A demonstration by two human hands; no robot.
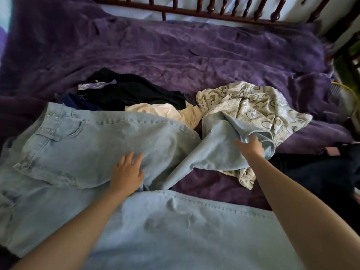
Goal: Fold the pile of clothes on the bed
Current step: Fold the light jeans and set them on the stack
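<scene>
Light blue jeans (93, 145) lie spread across the near side of the purple bed, waistband at the left. One leg bends away to the right, its hem bunched up. My left hand (127, 172) rests flat on the jeans near the crotch, fingers apart. My right hand (251, 146) grips the hem of the bent leg. Behind the jeans lies the pile: a black garment (134, 92), a cream garment (167, 112) and a beige patterned cloth (251, 102) that the leg partly covers.
The purple bedspread (194, 51) stretches wrinkled to the far side. A dark wooden spindle rail (210, 10) runs along the far edge. A dark garment (321, 172) lies at the right edge of the bed. A yellow and white object (342, 94) stands at the right.
</scene>
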